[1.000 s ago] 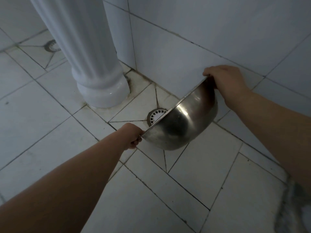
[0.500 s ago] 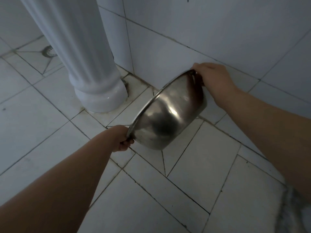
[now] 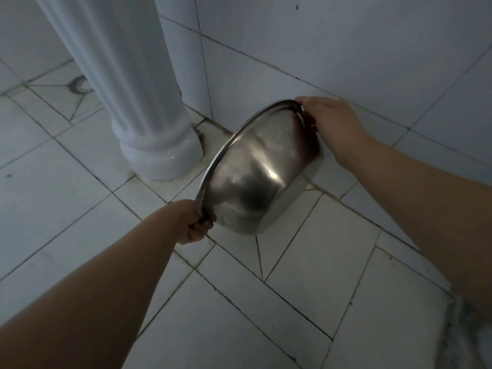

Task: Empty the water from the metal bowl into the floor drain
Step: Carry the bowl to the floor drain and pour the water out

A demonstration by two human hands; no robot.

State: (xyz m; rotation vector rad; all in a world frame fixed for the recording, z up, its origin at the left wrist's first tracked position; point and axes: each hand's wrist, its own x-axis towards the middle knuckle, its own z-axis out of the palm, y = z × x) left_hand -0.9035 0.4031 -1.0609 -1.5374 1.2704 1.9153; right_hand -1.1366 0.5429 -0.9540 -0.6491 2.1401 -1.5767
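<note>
The metal bowl (image 3: 255,171) hangs above the tiled floor near the wall corner, tipped steeply so its opening faces away from me, toward the left and the floor; I see only its shiny outer side. My left hand (image 3: 195,225) grips the lower rim, my right hand (image 3: 326,121) grips the upper rim. The floor drain beneath the bowl is hidden behind it. No water is visible.
A white ribbed pedestal (image 3: 149,123) stands just left of the bowl on the tiled floor (image 3: 306,262). A second round drain (image 3: 80,84) lies far left behind the pedestal. White tiled wall (image 3: 346,49) runs right behind the bowl.
The bowl has tipped further, from a slight tilt to nearly on edge, and now covers the drain that showed one second ago. Both hands kept their hold on the rim.
</note>
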